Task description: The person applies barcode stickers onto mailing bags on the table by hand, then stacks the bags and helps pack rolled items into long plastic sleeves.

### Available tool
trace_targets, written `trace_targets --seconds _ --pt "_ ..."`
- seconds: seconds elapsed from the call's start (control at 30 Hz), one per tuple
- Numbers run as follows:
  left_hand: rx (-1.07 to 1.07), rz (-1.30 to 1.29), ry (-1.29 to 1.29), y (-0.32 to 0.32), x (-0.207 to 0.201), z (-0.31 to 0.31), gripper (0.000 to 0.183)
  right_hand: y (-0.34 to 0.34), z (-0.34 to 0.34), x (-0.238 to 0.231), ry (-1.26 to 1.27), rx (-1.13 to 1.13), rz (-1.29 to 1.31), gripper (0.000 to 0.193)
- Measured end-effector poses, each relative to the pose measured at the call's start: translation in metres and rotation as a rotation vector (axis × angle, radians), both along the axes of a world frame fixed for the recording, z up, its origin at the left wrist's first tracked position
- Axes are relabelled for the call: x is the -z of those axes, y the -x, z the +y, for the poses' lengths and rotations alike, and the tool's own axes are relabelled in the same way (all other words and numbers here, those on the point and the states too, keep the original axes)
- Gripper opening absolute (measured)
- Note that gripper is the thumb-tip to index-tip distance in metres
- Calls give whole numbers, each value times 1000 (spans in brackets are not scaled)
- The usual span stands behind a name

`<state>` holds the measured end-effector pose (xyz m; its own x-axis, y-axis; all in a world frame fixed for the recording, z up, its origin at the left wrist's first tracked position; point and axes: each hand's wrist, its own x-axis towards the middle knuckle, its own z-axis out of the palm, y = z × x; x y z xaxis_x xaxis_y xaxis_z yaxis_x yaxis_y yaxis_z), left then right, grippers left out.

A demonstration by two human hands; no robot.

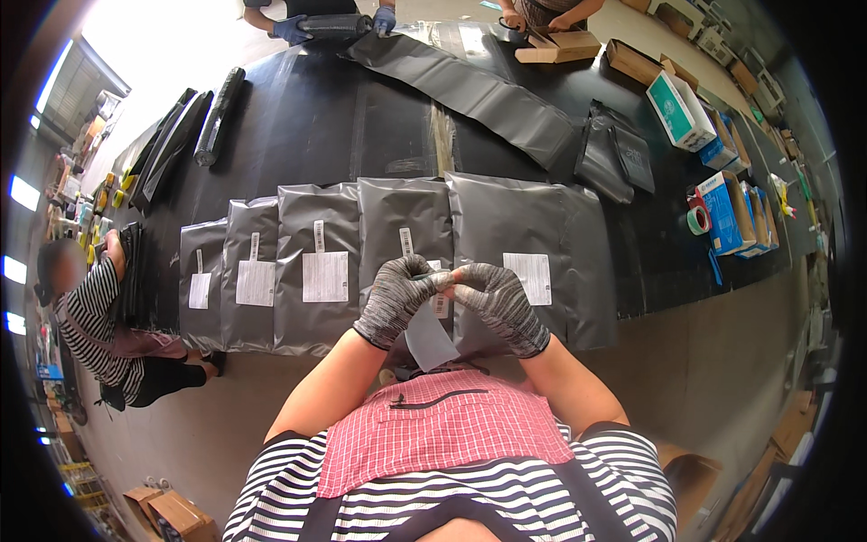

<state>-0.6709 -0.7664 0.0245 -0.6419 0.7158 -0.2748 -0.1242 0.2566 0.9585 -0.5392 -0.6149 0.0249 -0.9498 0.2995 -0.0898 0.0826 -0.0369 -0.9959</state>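
Observation:
Both my hands wear grey fingerless knit gloves and meet in front of my apron, over the near edge of the table. My left hand (396,298) and my right hand (498,303) pinch a pale label sheet (430,341) at its top, fingertips touching. The sheet hangs down, slightly curled. Beneath and beyond my hands lies a row of grey plastic mailer bags; the nearest is a grey bag (384,212) with a barcode strip, its larger label partly hidden by my hands. To its right, a wider bag (515,212) carries a white label (527,278) beside my right hand.
Smaller labelled bags (316,208) continue leftward. A long grey film strip (470,86) crosses the black table (298,117). Folded black bags (616,154), small boxes (679,110) and tape rolls (697,217) sit at right. Co-workers' hands (291,31) work at the far edge; another person stands left.

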Motion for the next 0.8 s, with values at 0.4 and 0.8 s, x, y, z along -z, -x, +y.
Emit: trace_targets --seconds 0.4,0.8 --pt "-50 -106 -163 -11 15 24 33 -11 3 6 291 253 22 13" --pt "236 223 74 -30 24 71 37 -46 149 39 212 544 -55 19"
